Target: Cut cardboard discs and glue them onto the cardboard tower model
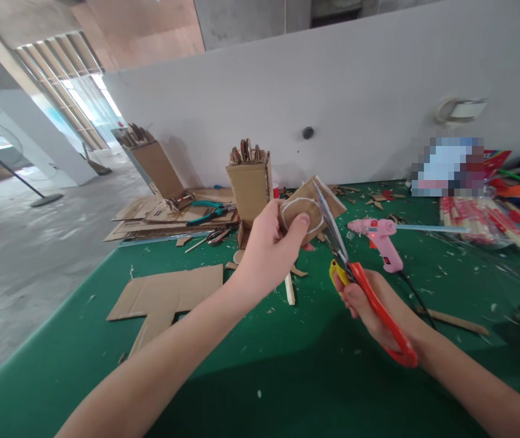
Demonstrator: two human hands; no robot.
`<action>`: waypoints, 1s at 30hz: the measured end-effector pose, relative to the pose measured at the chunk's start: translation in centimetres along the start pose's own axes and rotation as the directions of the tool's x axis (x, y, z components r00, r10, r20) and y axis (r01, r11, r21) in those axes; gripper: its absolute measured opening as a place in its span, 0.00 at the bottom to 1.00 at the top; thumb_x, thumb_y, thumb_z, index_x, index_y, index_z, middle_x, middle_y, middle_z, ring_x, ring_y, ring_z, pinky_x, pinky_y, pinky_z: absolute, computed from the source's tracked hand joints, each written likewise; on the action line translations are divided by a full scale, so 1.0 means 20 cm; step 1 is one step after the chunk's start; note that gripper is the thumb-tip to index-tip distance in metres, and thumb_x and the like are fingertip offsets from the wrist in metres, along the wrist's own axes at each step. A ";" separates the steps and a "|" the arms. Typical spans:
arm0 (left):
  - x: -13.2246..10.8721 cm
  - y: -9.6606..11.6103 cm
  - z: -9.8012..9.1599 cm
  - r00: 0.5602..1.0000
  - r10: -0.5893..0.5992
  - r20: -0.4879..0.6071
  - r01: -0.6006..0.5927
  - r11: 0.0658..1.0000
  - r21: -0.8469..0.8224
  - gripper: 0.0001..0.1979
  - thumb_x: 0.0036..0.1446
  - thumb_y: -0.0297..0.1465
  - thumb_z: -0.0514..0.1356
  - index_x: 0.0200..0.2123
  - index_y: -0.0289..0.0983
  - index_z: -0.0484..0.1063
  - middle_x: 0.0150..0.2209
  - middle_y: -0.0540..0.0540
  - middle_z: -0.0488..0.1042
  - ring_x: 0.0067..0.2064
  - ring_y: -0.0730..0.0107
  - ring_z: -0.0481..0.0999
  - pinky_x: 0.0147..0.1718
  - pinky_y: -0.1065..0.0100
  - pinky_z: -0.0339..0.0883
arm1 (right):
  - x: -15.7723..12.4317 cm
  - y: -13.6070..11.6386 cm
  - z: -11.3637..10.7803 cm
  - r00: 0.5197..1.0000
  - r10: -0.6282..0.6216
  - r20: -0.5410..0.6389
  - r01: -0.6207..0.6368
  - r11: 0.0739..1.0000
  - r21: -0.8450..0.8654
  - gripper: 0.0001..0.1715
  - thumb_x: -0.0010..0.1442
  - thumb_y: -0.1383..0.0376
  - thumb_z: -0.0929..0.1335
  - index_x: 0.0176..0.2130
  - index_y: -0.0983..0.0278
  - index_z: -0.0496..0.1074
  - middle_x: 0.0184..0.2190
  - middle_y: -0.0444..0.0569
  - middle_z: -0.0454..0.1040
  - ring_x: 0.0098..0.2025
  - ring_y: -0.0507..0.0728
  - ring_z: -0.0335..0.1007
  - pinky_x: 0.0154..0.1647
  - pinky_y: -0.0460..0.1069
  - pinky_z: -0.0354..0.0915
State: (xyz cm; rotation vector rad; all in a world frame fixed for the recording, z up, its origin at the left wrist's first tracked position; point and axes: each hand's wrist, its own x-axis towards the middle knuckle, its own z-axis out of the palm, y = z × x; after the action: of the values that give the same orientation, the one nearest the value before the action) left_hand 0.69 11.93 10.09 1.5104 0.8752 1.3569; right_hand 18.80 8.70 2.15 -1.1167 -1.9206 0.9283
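Observation:
Between the thumb and fingers of my left hand (273, 243) is a small piece of brown cardboard (297, 204), with a white circle outline drawn on it. My right hand (369, 304) grips scissors (381, 310) with red and yellow handles. Their blades point up and to the left and lie along the right part of the cardboard, beside the circle. My left thumb presses on the drawn circle, and the other left fingers are mostly hidden behind the piece.
A pink glue gun (381, 234) with a cord lies at right. Behind my left hand stands a cardboard box (248, 188) holding strips. Teal-handled pliers (209, 210) rest near stacked cardboard (136, 225). A T-shaped cardboard piece (173, 292) lies on the green table (251, 389).

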 end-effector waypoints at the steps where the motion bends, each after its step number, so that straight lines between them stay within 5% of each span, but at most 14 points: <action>1: 0.00 0.00 0.00 1.000 -0.001 0.001 0.001 1.000 0.011 0.03 0.58 0.28 0.56 0.34 0.36 0.62 0.28 0.52 0.66 0.27 0.78 0.68 0.26 0.74 0.70 | 0.00 0.00 0.01 1.000 -0.010 0.000 0.010 1.000 0.016 0.31 0.60 0.39 0.55 0.31 0.63 0.62 0.22 0.43 0.59 0.22 0.50 0.54 0.19 0.46 0.57; 11: -0.01 0.02 0.00 0.998 -0.017 0.052 0.013 0.997 0.075 0.05 0.59 0.29 0.56 0.32 0.36 0.61 0.27 0.52 0.65 0.26 0.78 0.69 0.26 0.74 0.71 | 0.00 0.03 0.04 0.997 -0.056 -0.045 0.060 0.995 0.079 0.30 0.60 0.40 0.55 0.33 0.62 0.63 0.27 0.46 0.63 0.25 0.52 0.58 0.23 0.47 0.61; 17: -0.01 0.04 0.01 0.997 -0.071 0.008 0.071 0.997 0.042 0.04 0.58 0.29 0.56 0.34 0.34 0.64 0.29 0.49 0.68 0.29 0.76 0.71 0.26 0.72 0.73 | -0.01 0.03 0.02 1.000 -0.012 -0.026 0.013 0.999 0.035 0.27 0.62 0.42 0.55 0.30 0.62 0.59 0.23 0.41 0.56 0.22 0.50 0.52 0.19 0.45 0.55; 23: -0.01 -0.01 0.03 0.984 -0.164 -0.071 0.160 0.986 -0.054 0.09 0.55 0.34 0.60 0.34 0.34 0.69 0.29 0.48 0.70 0.27 0.76 0.68 0.20 0.75 0.64 | 0.00 0.01 0.02 0.997 0.005 -0.082 -0.006 1.000 -0.014 0.30 0.58 0.38 0.56 0.30 0.62 0.60 0.21 0.41 0.57 0.21 0.50 0.53 0.19 0.46 0.56; 30: 0.01 -0.04 0.00 1.000 -0.019 0.018 0.020 0.998 -0.058 0.07 0.57 0.33 0.58 0.29 0.36 0.69 0.26 0.53 0.68 0.28 0.80 0.65 0.29 0.76 0.61 | 0.01 0.03 0.00 0.999 -0.037 0.015 0.036 0.999 0.019 0.26 0.61 0.42 0.56 0.38 0.61 0.61 0.26 0.44 0.63 0.25 0.53 0.59 0.26 0.49 0.62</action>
State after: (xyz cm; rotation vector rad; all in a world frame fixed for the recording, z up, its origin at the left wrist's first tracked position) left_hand 0.84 12.39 9.52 1.4640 0.8308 1.3419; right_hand 18.86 9.07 1.74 -1.0632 -1.9349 0.9353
